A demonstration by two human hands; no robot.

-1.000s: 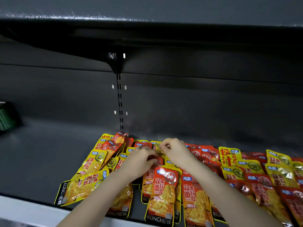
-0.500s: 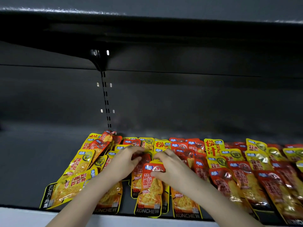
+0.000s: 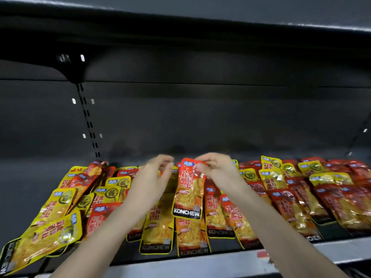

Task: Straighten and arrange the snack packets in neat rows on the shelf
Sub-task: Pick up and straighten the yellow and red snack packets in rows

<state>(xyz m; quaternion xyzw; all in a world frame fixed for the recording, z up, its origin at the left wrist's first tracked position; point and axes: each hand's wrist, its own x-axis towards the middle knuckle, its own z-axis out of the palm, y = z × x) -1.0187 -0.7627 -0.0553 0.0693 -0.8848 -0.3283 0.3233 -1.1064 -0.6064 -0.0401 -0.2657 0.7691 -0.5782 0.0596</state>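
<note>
Snack packets (image 3: 216, 217) lie on the dark shelf (image 3: 24, 187), spread from left of centre out to the right edge, overlapping in rough rows that run front to back. Glossy film pouches with a black band at the foot reading KONCHEW.

- Yellow packets (image 3: 58, 205) are bunched at the left, skewed and fanned, and the frontmost overhangs the pale front rail (image 3: 200, 265).
- At the right the packets are mostly red, with a few yellow ones among them at the back. These rows are straighter.
- One red packet (image 3: 189, 193) is held up over the middle of the pile, hanging upright with its label facing the camera. Orange-red top, yellow food picture below, black band at the bottom.

Right hand (image 3: 216, 169): thumb and fingers curled, pinching the top right corner of the red packet.
Left hand (image 3: 152, 177): raised just beside the packet's left edge, fingers loosely bent. It appears to hold nothing.

Slotted upright (image 3: 88, 121) on the back wall at the left; upper shelf (image 3: 180, 27) overhead.

Change from half a second ago: both hands were then low on the pile, with the red packet lying flat in the centre row under the right fingers. Now that packet is lifted clear and hangs vertical, and the left hand has come up off the packets it rested on.
</note>
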